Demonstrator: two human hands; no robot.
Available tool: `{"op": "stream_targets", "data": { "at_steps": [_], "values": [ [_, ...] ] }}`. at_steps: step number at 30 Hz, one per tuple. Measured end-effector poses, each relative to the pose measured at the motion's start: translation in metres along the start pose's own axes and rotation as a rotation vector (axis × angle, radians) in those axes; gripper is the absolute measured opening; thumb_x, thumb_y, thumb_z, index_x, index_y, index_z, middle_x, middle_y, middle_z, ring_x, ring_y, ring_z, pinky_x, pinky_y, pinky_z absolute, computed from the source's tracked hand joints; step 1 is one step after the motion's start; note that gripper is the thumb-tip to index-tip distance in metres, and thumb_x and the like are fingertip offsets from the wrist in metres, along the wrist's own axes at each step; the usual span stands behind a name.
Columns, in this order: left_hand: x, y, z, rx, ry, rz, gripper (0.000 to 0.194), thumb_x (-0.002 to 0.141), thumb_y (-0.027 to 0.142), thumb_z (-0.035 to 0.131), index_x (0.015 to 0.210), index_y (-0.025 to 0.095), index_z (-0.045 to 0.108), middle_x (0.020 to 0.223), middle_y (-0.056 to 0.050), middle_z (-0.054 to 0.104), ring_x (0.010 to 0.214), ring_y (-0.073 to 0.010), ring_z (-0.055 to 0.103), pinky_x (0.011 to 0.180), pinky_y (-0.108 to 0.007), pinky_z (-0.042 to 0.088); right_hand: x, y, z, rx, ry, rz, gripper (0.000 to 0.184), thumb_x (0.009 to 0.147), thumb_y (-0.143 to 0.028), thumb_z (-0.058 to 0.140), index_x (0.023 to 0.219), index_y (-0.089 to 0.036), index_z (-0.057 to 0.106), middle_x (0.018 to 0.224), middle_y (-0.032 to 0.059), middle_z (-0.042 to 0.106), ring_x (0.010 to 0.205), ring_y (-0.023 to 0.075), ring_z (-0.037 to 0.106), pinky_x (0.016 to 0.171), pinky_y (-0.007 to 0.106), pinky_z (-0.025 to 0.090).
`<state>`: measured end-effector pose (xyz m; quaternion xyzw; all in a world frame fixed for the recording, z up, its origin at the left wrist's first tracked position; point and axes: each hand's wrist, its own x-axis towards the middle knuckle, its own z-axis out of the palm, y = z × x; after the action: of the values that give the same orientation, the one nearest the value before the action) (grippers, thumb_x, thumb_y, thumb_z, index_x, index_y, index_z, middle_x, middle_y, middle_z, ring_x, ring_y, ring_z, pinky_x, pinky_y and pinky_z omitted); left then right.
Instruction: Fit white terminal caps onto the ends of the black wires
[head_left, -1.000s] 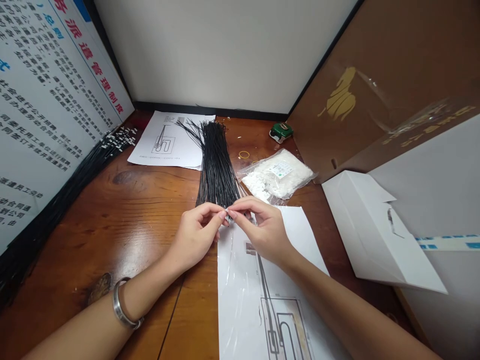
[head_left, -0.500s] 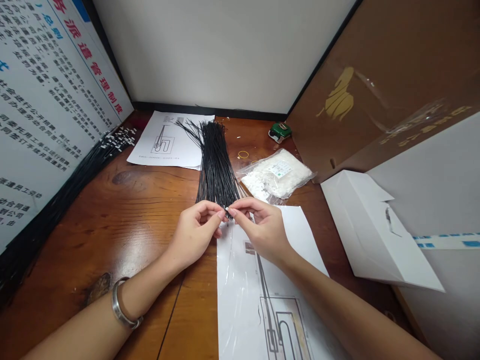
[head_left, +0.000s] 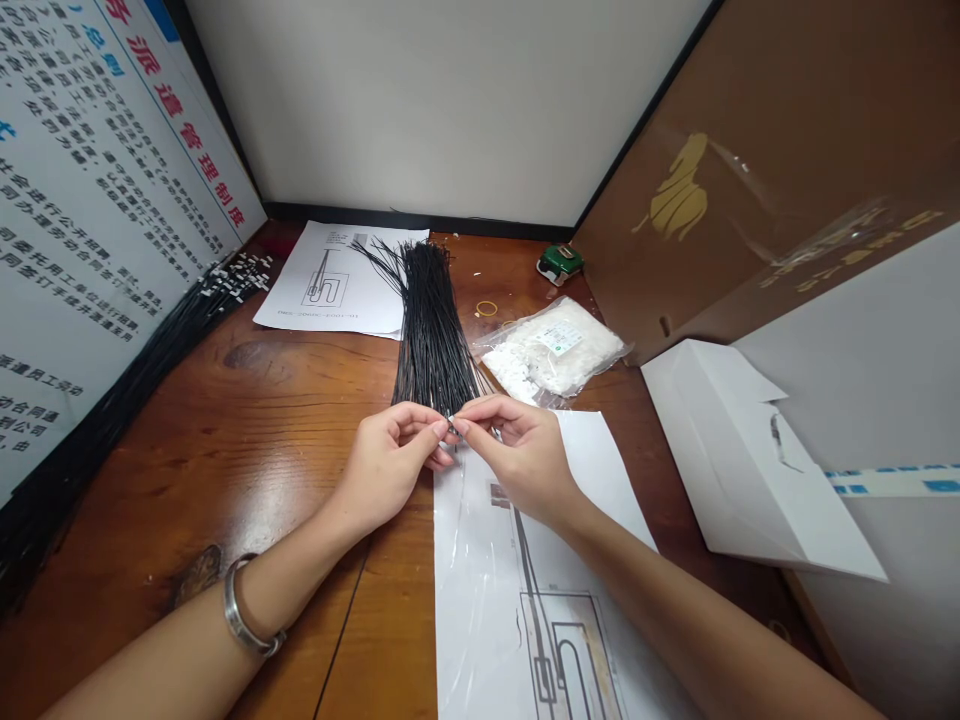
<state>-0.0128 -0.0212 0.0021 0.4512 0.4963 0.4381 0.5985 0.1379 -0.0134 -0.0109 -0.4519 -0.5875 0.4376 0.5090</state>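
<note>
A glossy brown wooden table (head_left: 247, 440) is filling a narrow nook, with a pale wall running along the far side, a printed notice board (head_left: 97, 200) leaning at the left and a brown cardboard sheet (head_left: 765, 160) leaning at the right. At the far side a paper drawing (head_left: 337, 280) is lying flat; right of it a yellow rubber band (head_left: 487, 309), a small green object (head_left: 560, 263) and a clear bag of white parts (head_left: 555, 352) are sitting, and a white folded paper (head_left: 742, 470) is resting at the right edge. A long row of black wires with white ends (head_left: 150, 350) is stretching along the left board. A second printed sheet (head_left: 525, 600) is lying near, under the forearms. The bundle of thin black wires (head_left: 433, 330) is fanning out from the middle of the table toward the far wall, its near ends lying just beyond the fingertips. The left hand (head_left: 390, 465) and right hand (head_left: 517, 455) are meeting fingertip to fingertip, both pinching a tiny wire end (head_left: 451, 428) between them; what it carries is too small to tell.
</note>
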Motion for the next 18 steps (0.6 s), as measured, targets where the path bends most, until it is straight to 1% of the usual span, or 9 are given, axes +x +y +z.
{"op": "stream_targets", "data": {
  "at_steps": [9, 14, 18],
  "values": [
    [-0.0002, 0.0002, 0.0008, -0.021, -0.008, -0.018, 0.009, 0.078, 0.019, 0.065, 0.073, 0.011, 0.063, 0.062, -0.001, 0.065, 0.055, -0.01, 0.063, 0.055, -0.021, 0.053, 0.0008, -0.0001, -0.001, -0.003, -0.024, 0.004, 0.005, 0.072, -0.019, 0.065, 0.067, -0.019, 0.066, 0.067, 0.0028, 0.069, 0.061, 0.0141, 0.062, 0.056, 0.03, 0.051],
    [-0.0003, -0.0005, 0.0005, -0.014, -0.012, -0.012, 0.011, 0.077, 0.022, 0.066, 0.074, 0.011, 0.064, 0.062, -0.002, 0.066, 0.056, -0.0107, 0.063, 0.055, -0.021, 0.053, 0.0003, -0.0008, -0.0012, -0.027, -0.028, 0.015, 0.005, 0.072, -0.02, 0.064, 0.068, -0.018, 0.066, 0.07, 0.0036, 0.069, 0.061, 0.014, 0.062, 0.056, 0.03, 0.05],
    [-0.0004, -0.0007, 0.0003, -0.028, -0.007, 0.001, 0.015, 0.076, 0.026, 0.067, 0.074, 0.012, 0.064, 0.065, -0.002, 0.067, 0.057, -0.0111, 0.063, 0.055, -0.022, 0.053, -0.0009, -0.0002, -0.0009, -0.068, -0.014, 0.003, 0.006, 0.076, -0.022, 0.063, 0.073, -0.018, 0.067, 0.069, 0.0031, 0.069, 0.061, 0.0137, 0.06, 0.056, 0.03, 0.049]
  ]
}}
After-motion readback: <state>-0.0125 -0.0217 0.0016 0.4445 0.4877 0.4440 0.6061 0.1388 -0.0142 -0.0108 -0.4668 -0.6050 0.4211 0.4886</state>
